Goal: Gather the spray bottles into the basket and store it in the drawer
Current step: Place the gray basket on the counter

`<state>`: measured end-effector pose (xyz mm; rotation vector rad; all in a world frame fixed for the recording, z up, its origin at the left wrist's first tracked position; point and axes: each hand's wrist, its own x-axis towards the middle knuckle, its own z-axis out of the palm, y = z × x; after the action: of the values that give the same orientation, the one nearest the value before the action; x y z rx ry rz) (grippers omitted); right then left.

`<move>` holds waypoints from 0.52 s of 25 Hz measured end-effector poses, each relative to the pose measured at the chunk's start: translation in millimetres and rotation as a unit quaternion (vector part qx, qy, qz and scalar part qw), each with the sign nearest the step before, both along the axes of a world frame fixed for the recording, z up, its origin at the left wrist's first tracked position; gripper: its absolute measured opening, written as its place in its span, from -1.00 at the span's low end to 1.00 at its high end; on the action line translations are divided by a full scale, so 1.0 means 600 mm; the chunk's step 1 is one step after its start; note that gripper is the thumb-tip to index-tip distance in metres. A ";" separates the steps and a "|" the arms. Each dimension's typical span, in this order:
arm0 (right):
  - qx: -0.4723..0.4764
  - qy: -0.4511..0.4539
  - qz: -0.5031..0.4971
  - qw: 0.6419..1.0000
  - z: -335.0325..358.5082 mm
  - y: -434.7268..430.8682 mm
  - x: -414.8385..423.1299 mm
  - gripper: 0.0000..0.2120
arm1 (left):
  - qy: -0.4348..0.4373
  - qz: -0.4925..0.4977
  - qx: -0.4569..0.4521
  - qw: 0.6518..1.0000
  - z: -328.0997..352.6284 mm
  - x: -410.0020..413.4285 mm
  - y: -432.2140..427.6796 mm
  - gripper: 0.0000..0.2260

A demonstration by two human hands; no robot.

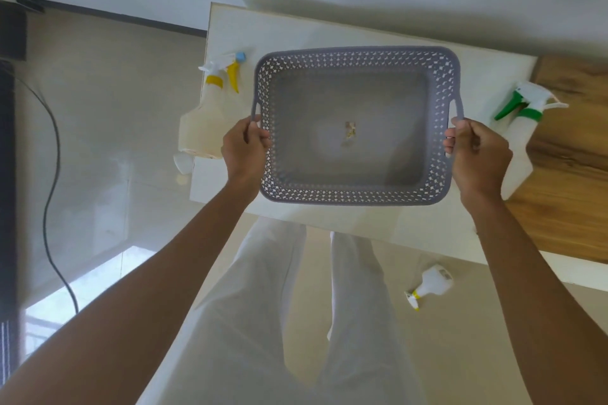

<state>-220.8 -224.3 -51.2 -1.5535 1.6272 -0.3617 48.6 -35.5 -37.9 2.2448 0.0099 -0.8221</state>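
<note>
1. Gripping the grey perforated plastic basket (pixel 357 126) by both side handles, centre of frame, over the white glossy tabletop (pixel 427 43). Can't tell if its base rests on the top or hangs just above.
2. My left hand (pixel 245 143) is closed around the left handle slot, fingers curled through it, thumb on the rim. My right hand (pixel 477 149) is closed the same way on the right handle. Both grips narrow and wrapped, holding the basket.
3. Pose: both arms stretched forward from the lower corners of frame, wrists roughly level, basket held flat, mouth up.
4. Basket holds no bottles; only a small scrap or label mark shows on its floor.
5. Handling guess: thin lattice plastic, light, slightly flexible at the walls, stiffest at the rim. Handles are the right hold; two hands keep it from tipping once loaded.
6. Bottles: a translucent white spray bottle with yellow trigger and collar (pixel 205 118) lies on the table's left edge, just beside the basket, apart from it. A second nozzle with a blue tip (pixel 237 71) sits right by it; unclear whether that is a separate bottle.
7. A white spray bottle with green trigger (pixel 519 141) lies at the right of frame, just behind my right hand, where white top meets wood-grain surface (pixel 566 174).
8. A small white spray bottle with yellow nozzle (pixel 431 284) lies on the floor, lower right.
9. Bottles probably light, smooth, a bit slippery; take by neck or body, not the trigger.
10. No drawer visible.
</note>
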 end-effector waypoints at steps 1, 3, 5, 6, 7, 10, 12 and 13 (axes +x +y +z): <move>0.008 -0.006 -0.008 1.000 0.002 0.013 -0.004 -0.72 | -0.008 -0.006 -0.003 1.000 0.001 0.009 -0.003 -0.74; 0.010 -0.004 -0.007 1.000 0.005 0.040 -0.013 -0.72 | -0.020 -0.027 -0.009 0.999 0.003 0.028 -0.008 -0.74; 0.009 -0.004 -0.013 1.000 0.005 0.065 -0.019 -0.73 | -0.024 -0.045 -0.011 0.999 0.001 0.043 -0.010 -0.74; 0.012 -0.005 -0.022 1.000 0.005 0.076 -0.021 -0.74 | -0.022 -0.051 -0.014 0.998 0.000 0.047 -0.010 -0.74; 0.014 -0.005 -0.031 0.999 0.005 0.084 -0.022 -0.74 | -0.018 -0.056 -0.016 0.998 -0.002 0.049 -0.010 -0.74; 0.009 0.004 -0.054 0.998 0.004 0.095 -0.018 -0.73 | -0.006 -0.066 -0.012 0.998 -0.008 0.047 -0.007 -0.74; 0.010 -0.001 -0.066 0.998 0.005 0.093 -0.013 -0.72 | -0.001 -0.065 -0.011 0.998 -0.010 0.042 -0.005 -0.75; 0.012 -0.003 -0.065 0.998 0.007 0.092 -0.011 -0.72 | -0.004 -0.069 -0.006 0.998 -0.010 0.040 -0.005 -0.75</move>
<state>-227.3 -168.9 -46.8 -1.4319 1.7268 -0.4141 72.8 -38.7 -43.6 2.2575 -0.1549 -0.8835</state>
